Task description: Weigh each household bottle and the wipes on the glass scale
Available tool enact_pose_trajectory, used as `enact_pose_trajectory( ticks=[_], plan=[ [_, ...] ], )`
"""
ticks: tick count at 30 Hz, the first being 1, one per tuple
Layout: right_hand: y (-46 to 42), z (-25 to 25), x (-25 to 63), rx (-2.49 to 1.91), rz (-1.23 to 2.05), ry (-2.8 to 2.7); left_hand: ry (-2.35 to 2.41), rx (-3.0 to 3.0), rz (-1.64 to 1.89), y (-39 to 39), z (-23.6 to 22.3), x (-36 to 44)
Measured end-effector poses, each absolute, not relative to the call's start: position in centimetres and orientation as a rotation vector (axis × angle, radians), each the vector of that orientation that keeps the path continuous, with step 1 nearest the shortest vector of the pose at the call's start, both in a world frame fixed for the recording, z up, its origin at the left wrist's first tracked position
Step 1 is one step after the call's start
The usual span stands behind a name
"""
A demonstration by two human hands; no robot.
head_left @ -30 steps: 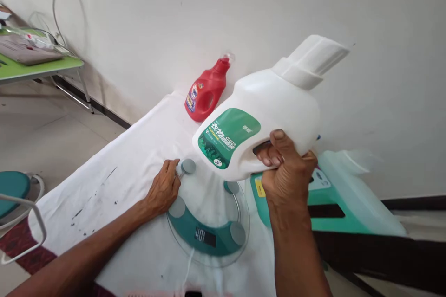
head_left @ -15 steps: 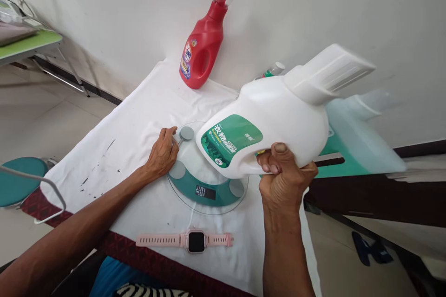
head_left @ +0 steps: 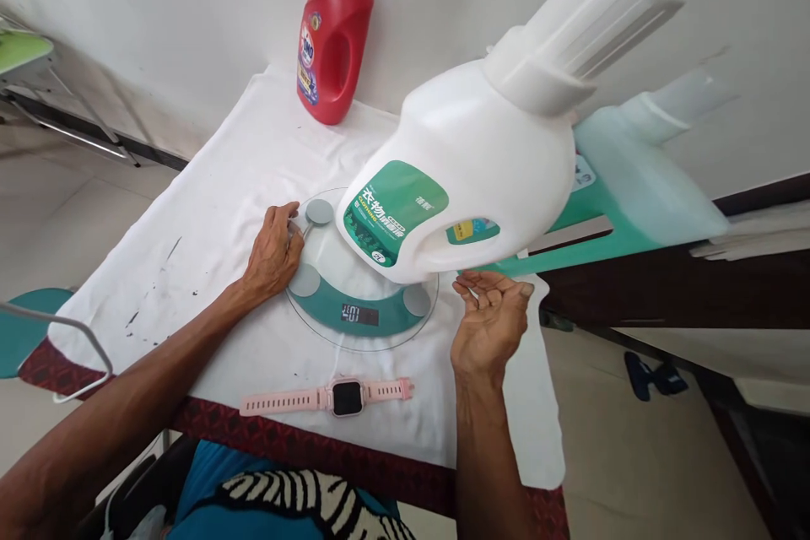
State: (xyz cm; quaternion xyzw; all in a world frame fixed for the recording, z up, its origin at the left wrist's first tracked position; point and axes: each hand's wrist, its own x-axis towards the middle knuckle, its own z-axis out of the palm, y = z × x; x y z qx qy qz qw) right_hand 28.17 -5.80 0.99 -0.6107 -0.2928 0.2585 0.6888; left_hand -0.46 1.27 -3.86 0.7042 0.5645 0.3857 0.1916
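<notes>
White bottle (head_left: 506,152) right of frame centre, on scale (head_left: 392,318). Have right hand (head_left: 490,325) half open just below its handle (head_left: 461,256), holding nothing; rest left hand (head_left: 272,251), fingers bent, at scale's left edge, grip unclear.

Wall: we are facing a plain pale wall (head_left: 190,8), stained yellowish low on the left.
Skirting: we are seeing a dark strip (head_left: 157,156) running along its foot.
Floor: we are looking down on pale tiles (head_left: 69,202).
Green table: at far left we are catching a light-green top (head_left: 22,51) standing on metal legs.
Seat: we are noticing a teal seat (head_left: 29,325) showing at the left edge.
Cloth: before us a white cloth (head_left: 196,202) is covering a table, dark marks speckling it.
Slippers: at right we are spotting blue slippers (head_left: 639,377) lying on the floor.
Light: we are getting soft, even brightness.
</notes>
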Motion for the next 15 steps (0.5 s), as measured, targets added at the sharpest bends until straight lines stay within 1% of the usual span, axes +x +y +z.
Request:
enact_pose_trajectory(
  ticks=[4, 15],
  plan=[
    [-6.8, 0.3, 27.7, -1.346, 0.589, -0.639, 1.573, 1.974, 1.085, 1.3, -3.8, -0.4],
    [-6.3, 2.3, 26.5, -1.258, 0.582, -0.738, 1.568, 1.977, 1.09, 1.3, -3.8, -0.5]
  ],
)
